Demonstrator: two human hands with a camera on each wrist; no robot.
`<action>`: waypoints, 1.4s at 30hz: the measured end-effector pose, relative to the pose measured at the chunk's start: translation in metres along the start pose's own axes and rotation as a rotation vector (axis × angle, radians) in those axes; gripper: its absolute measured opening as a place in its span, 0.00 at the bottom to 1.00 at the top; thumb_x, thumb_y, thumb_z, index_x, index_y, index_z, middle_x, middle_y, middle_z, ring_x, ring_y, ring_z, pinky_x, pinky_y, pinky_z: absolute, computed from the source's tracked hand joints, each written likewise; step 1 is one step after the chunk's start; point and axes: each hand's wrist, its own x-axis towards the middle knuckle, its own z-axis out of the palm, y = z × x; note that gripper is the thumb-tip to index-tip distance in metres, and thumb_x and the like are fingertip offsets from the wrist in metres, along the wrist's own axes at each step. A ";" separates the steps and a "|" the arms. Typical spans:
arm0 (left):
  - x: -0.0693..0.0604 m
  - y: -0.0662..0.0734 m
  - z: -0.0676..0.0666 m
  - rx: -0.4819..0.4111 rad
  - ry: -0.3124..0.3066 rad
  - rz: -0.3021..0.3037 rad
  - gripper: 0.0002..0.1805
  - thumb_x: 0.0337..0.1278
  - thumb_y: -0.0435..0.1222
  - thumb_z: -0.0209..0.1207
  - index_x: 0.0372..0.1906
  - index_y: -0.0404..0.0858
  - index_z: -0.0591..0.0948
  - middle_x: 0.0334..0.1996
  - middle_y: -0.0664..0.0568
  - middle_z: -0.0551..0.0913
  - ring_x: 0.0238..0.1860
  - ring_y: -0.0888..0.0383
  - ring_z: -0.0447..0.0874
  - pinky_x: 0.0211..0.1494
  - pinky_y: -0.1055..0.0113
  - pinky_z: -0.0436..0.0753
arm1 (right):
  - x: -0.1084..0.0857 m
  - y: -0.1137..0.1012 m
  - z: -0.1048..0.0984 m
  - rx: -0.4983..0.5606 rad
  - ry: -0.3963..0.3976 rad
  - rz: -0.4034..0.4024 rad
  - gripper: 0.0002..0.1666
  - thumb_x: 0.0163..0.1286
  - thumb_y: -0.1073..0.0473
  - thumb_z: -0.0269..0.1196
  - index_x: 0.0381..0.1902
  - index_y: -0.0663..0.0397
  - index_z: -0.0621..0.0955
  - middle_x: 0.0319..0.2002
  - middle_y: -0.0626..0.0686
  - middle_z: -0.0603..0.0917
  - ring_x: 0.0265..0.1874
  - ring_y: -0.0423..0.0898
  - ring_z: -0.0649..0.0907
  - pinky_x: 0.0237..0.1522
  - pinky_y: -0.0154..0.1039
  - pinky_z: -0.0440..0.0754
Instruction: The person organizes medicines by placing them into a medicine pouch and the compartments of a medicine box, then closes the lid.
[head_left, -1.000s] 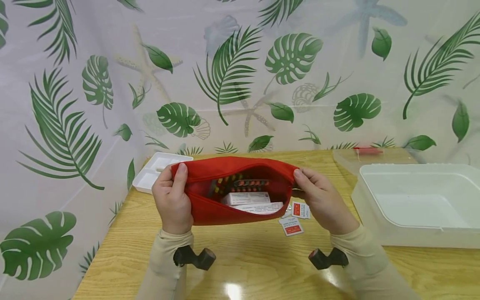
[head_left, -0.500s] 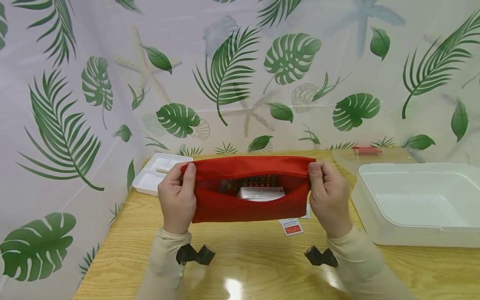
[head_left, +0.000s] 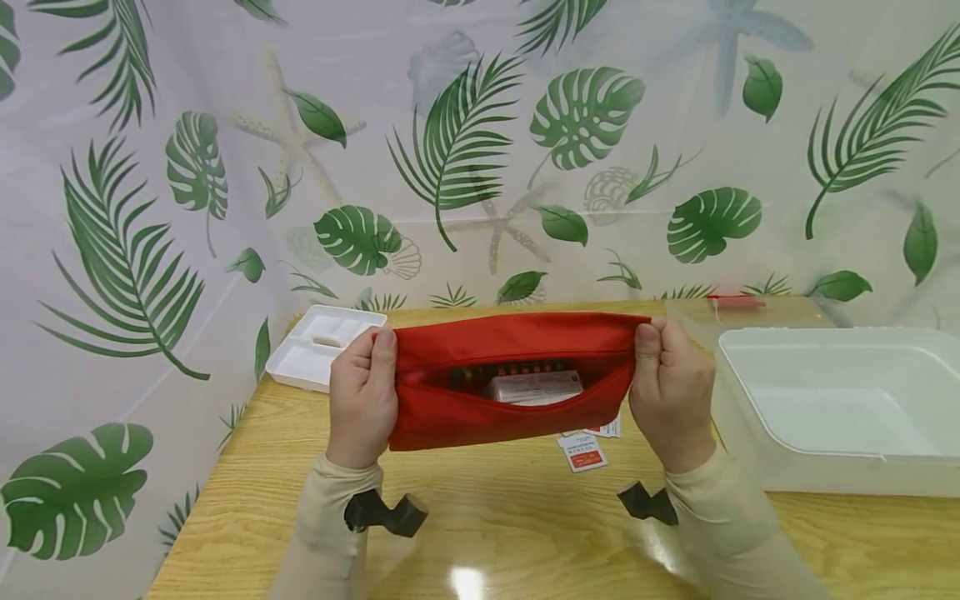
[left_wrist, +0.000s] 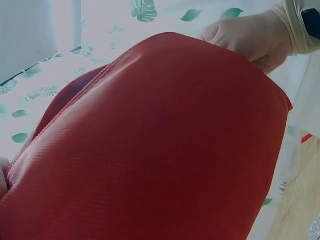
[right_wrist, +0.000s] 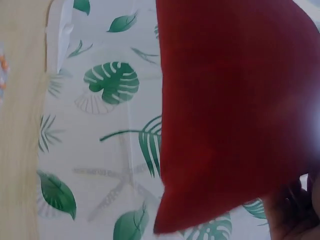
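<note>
A red zippered pouch (head_left: 510, 425) is held up above the table, its mouth gaping towards me. My left hand (head_left: 363, 400) grips its left end, thumb over the front. The right end is pinched at the upper corner by my right hand (head_left: 672, 396). Inside the pouch lie a white box (head_left: 536, 387) and blister packs (head_left: 525, 367) with red capsules; the rest of the contents is in shadow. In the left wrist view the pouch's red side (left_wrist: 165, 140) fills most of the picture. The right wrist view has the pouch (right_wrist: 235, 110) mostly hiding the right fingers.
Small white-and-red packets (head_left: 584, 455) lie on the wooden table (head_left: 510, 533) behind and below the pouch. A white divided tray (head_left: 303, 354) sits at the back left. To the right stands a large white bin (head_left: 832, 471), with a clear lid (head_left: 795, 312) behind it.
My right hand has shifted from the pouch's right side to its upper right corner and moved rightwards. The pouch is stretched wider and its mouth has narrowed. My left hand has moved slightly right.
</note>
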 end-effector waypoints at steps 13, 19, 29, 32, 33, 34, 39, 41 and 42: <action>-0.007 -0.001 0.004 -0.104 -0.347 -0.049 0.12 0.65 0.36 0.59 0.45 0.32 0.76 0.40 0.43 0.82 0.38 0.49 0.83 0.41 0.57 0.85 | 0.012 0.004 -0.012 0.268 0.082 0.466 0.19 0.77 0.57 0.49 0.31 0.68 0.74 0.26 0.44 0.79 0.29 0.41 0.79 0.29 0.30 0.75; -0.008 0.002 0.009 -0.029 -0.245 0.007 0.07 0.69 0.31 0.52 0.42 0.30 0.76 0.36 0.42 0.81 0.36 0.51 0.81 0.38 0.64 0.82 | 0.013 0.003 -0.010 0.341 0.024 0.478 0.17 0.77 0.57 0.49 0.34 0.67 0.74 0.31 0.44 0.80 0.32 0.43 0.80 0.32 0.31 0.77; -0.007 0.002 0.015 -0.085 -0.024 0.056 0.11 0.71 0.32 0.49 0.41 0.26 0.76 0.33 0.45 0.81 0.31 0.53 0.79 0.32 0.67 0.81 | 0.008 0.007 -0.005 0.089 0.030 0.253 0.12 0.74 0.66 0.51 0.33 0.71 0.73 0.29 0.58 0.79 0.29 0.43 0.74 0.29 0.34 0.67; -0.008 0.004 0.016 -0.124 0.004 0.047 0.11 0.70 0.32 0.50 0.41 0.25 0.76 0.34 0.47 0.82 0.32 0.53 0.80 0.33 0.67 0.81 | 0.008 0.009 -0.004 0.016 0.055 0.174 0.10 0.73 0.67 0.52 0.32 0.70 0.74 0.29 0.62 0.80 0.28 0.50 0.76 0.29 0.37 0.66; -0.008 0.005 0.016 -0.128 0.003 0.048 0.11 0.70 0.32 0.50 0.41 0.25 0.76 0.34 0.48 0.82 0.32 0.54 0.80 0.33 0.67 0.81 | 0.008 0.009 -0.003 0.008 0.055 0.162 0.10 0.72 0.67 0.53 0.32 0.70 0.75 0.29 0.63 0.80 0.28 0.52 0.77 0.29 0.37 0.66; -0.009 0.006 0.016 -0.124 0.001 0.055 0.11 0.70 0.32 0.50 0.41 0.25 0.77 0.33 0.48 0.82 0.32 0.54 0.80 0.33 0.67 0.81 | 0.007 0.010 -0.003 0.003 0.048 0.162 0.10 0.72 0.67 0.53 0.32 0.69 0.75 0.29 0.62 0.80 0.28 0.52 0.77 0.28 0.37 0.65; -0.011 0.010 0.016 -0.015 0.016 0.170 0.09 0.69 0.30 0.51 0.37 0.27 0.78 0.27 0.46 0.80 0.28 0.56 0.77 0.30 0.69 0.78 | 0.006 0.018 -0.003 0.030 -0.074 0.219 0.10 0.73 0.64 0.54 0.35 0.67 0.77 0.23 0.58 0.78 0.21 0.42 0.75 0.23 0.28 0.69; -0.012 0.011 0.016 0.041 0.043 0.227 0.08 0.68 0.30 0.51 0.37 0.29 0.79 0.26 0.46 0.80 0.26 0.56 0.77 0.28 0.69 0.77 | 0.008 0.017 -0.004 0.055 -0.112 0.265 0.10 0.73 0.62 0.54 0.40 0.67 0.77 0.25 0.53 0.78 0.21 0.36 0.74 0.23 0.23 0.70; -0.013 0.011 0.017 0.059 0.058 0.251 0.08 0.68 0.29 0.52 0.37 0.30 0.80 0.26 0.47 0.80 0.26 0.56 0.77 0.28 0.70 0.77 | 0.009 0.015 -0.005 0.068 -0.109 0.283 0.10 0.73 0.63 0.55 0.42 0.67 0.77 0.27 0.51 0.78 0.22 0.33 0.74 0.24 0.22 0.71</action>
